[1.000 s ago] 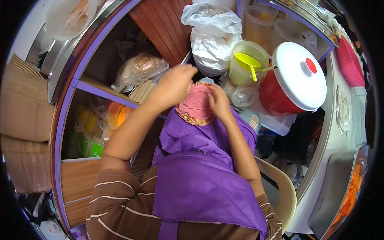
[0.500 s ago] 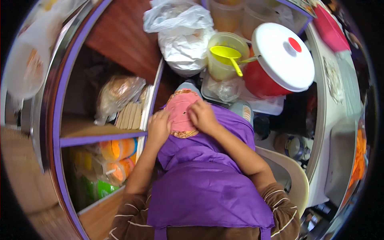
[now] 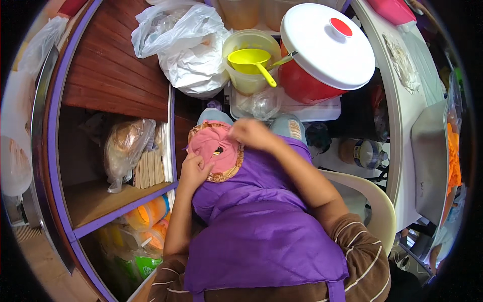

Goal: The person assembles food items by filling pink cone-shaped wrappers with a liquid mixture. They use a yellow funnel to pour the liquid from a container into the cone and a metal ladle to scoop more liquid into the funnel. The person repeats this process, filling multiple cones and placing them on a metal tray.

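Two hands on pink pouch point(image 3: 217, 150) (gold trim) in lap: left hand point(image 3: 195, 170) pinches its lower edge, right hand point(image 3: 250, 134) grips top edge; yellow scoop point(image 3: 250, 59) beyond.

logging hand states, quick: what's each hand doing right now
Left hand: fingers curled, pressing the lower left edge of the pink pouch.
Right hand: closed, pinching the pouch's upper right edge.
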Available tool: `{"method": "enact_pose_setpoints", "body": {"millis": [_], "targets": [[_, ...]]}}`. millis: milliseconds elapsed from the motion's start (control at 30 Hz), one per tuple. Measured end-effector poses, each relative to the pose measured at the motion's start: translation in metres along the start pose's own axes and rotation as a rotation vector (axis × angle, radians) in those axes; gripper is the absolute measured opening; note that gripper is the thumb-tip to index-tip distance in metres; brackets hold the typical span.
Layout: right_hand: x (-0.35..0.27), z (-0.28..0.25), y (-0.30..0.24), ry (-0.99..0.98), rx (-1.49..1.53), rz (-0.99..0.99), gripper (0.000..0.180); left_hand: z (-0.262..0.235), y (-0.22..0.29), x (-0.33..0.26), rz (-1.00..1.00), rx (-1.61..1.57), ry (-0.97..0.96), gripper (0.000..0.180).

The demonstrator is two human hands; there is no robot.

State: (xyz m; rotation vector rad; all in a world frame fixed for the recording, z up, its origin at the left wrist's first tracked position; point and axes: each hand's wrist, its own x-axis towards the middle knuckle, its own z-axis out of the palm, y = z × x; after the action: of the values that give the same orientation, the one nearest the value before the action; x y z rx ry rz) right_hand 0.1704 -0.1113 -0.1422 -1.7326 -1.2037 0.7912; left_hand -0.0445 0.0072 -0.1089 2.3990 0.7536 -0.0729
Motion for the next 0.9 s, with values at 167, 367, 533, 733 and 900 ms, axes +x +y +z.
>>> {"method": "enact_pose_setpoints", "body": {"millis": [167, 367, 533, 733, 900], "targets": [[0.028, -0.056, 0.093, 0.173, -0.535, 0.446, 0.027, -0.017, 0.024, -0.009, 0.013, -0.192, 0.292, 0.030], [0.048, -0.041, 0.151, 0.219, -0.470, 0.582, 0.025, -0.033, 0.044, -0.008, 0.110, -0.192, 0.196, 0.034], [0.043, -0.055, 0.139, 0.221, -0.505, 0.491, 0.022, -0.032, 0.058, 0.004, 0.176, -0.220, 0.091, 0.032], [0.023, -0.071, 0.104, 0.421, -0.419, 0.401, 0.022, 0.002, 0.090, 0.052, 0.439, -0.417, -0.157, 0.033], [0.005, -0.067, 0.101, 0.728, -0.243, 0.179, 0.021, 0.083, 0.111, 0.125, -0.317, -1.382, -0.548, 0.037]]}}
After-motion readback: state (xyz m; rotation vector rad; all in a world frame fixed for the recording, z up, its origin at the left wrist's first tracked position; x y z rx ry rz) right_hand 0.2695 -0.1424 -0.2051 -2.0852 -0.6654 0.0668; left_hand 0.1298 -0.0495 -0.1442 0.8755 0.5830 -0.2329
